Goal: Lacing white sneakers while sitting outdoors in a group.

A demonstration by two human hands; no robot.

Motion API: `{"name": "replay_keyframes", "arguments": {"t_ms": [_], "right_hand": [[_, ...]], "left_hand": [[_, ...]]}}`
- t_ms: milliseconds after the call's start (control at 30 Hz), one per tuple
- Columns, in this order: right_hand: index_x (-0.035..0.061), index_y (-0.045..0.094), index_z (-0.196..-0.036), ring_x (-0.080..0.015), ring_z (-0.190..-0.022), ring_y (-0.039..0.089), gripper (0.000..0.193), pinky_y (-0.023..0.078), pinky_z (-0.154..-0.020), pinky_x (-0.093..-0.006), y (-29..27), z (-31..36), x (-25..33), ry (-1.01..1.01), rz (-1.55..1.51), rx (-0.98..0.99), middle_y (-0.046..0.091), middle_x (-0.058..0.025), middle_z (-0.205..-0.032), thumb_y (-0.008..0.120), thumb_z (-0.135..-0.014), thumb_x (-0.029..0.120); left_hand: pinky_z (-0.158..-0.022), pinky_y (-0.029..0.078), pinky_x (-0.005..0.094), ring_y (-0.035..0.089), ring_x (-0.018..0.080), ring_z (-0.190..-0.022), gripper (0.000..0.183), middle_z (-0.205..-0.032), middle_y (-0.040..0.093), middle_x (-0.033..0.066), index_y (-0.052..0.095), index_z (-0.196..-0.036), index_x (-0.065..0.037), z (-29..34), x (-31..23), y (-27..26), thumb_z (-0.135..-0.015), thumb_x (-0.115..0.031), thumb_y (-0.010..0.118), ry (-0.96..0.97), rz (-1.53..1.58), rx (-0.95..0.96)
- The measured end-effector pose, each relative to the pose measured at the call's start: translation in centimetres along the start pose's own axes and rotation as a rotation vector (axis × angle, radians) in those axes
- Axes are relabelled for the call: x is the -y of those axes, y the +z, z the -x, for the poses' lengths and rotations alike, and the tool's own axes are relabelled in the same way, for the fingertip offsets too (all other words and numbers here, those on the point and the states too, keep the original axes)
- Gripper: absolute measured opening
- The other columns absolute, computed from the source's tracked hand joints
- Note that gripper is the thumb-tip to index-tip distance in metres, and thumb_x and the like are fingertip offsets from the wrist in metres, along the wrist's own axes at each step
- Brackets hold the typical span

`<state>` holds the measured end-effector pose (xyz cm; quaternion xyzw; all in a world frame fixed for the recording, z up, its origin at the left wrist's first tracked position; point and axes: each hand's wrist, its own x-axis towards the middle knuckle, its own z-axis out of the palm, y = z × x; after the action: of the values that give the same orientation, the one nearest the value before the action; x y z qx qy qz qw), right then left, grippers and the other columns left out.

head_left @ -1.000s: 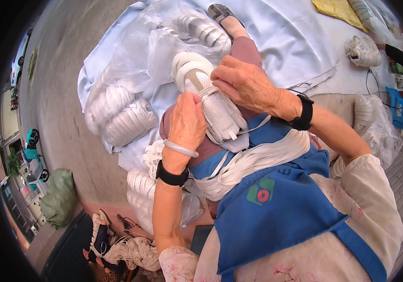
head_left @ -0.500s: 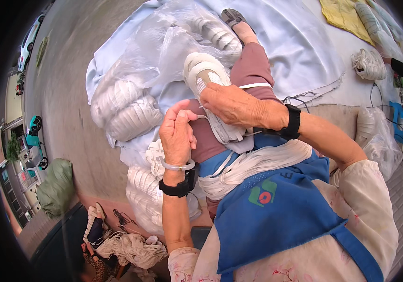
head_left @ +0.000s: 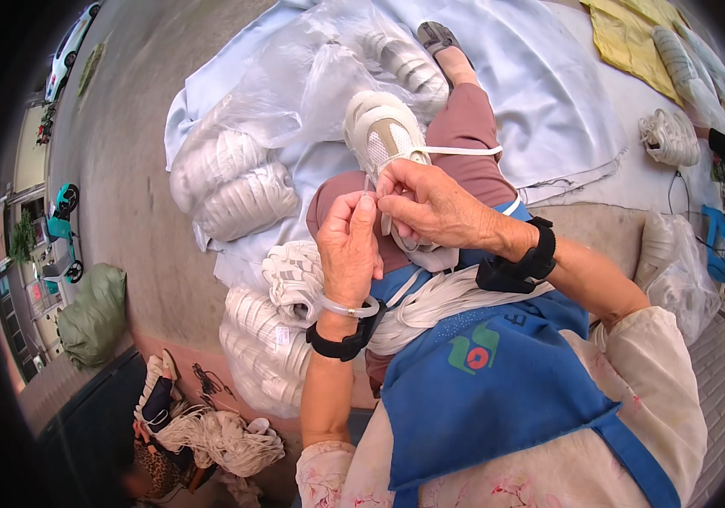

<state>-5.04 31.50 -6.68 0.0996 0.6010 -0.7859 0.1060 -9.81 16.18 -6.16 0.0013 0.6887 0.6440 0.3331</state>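
Head view, step: the person is lacing a white sneaker (head_left: 383, 140) lying on the lap.
Left hand (head_left: 348, 245): fingers pinching the tip of the white shoelace (head_left: 462, 151).
Right hand (head_left: 430, 203): fingers closing on the lace beside it.
Next move, judged: calling for a steady aim at an eyelet.
Hidden: the eyelets are sitting behind the fingers.

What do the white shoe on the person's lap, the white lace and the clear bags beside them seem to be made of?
The white shoe looks like woven mesh fabric on top, matte and finely dotted, with smoother, perhaps synthetic, trim. The white lace seems a flat textile cord, stretched thin and limp. The clear bags look like thin plastic film: glossy, crinkled and see-through, with more white shoes showing inside. Both hands, left and right, pinch the lace.
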Motion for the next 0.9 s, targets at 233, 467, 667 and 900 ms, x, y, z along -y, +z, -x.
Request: {"name": "replay_keyframes", "arguments": {"t_ms": [233,467,667,900], "right_hand": [[-0.0011,0.059,-0.098,-0.0019,-0.055,0.049,0.015,0.041,-0.049,-0.0176,-0.1,0.3,-0.3,-0.059,-0.063,-0.040,0.052,0.0032,-0.065,0.054,-0.092,0.012],[-0.0019,0.063,-0.090,-0.0024,-0.056,0.049,0.017,0.042,-0.050,-0.0187,-1.2,-0.2,0.8,-0.139,0.084,-0.025,0.055,0.0025,-0.067,0.056,-0.092,0.014],[-0.0030,0.062,-0.091,-0.0090,-0.058,0.053,0.023,0.046,-0.055,-0.0260,-2.6,-0.1,2.3,-0.177,0.163,-0.171,0.059,-0.0036,-0.072,0.054,-0.090,0.018],[-0.0022,0.063,-0.089,-0.0069,-0.060,0.050,0.023,0.042,-0.053,-0.0232,-5.7,2.5,-0.3,-0.096,0.333,-0.286,0.056,-0.0008,-0.066,0.053,-0.091,0.018]], "left_hand": [[-0.031,0.031,0.0185,0.038,0.0029,-0.036,0.023,-0.056,0.050,-0.0016,0.056,-0.098,-0.004,0.7,0.0,0.6,-0.099,-0.025,0.046,0.097,-0.266,0.054],[-0.039,0.036,0.0175,0.044,0.0029,-0.046,0.025,-0.070,0.053,-0.0003,0.055,-0.094,-0.003,0.9,0.2,0.1,-0.100,-0.023,0.043,0.239,-0.421,0.165],[-0.034,0.037,0.0188,0.037,0.0042,-0.045,0.024,-0.063,0.039,-0.0018,0.052,-0.092,-0.002,3.1,-5.0,-1.3,-0.100,-0.022,0.042,0.135,0.186,0.101],[-0.027,0.045,0.0231,0.036,0.0110,-0.040,0.011,-0.069,0.038,0.0050,0.036,-0.083,-0.005,11.9,-19.2,-9.9,-0.091,0.001,0.037,0.561,0.894,0.323]]}}
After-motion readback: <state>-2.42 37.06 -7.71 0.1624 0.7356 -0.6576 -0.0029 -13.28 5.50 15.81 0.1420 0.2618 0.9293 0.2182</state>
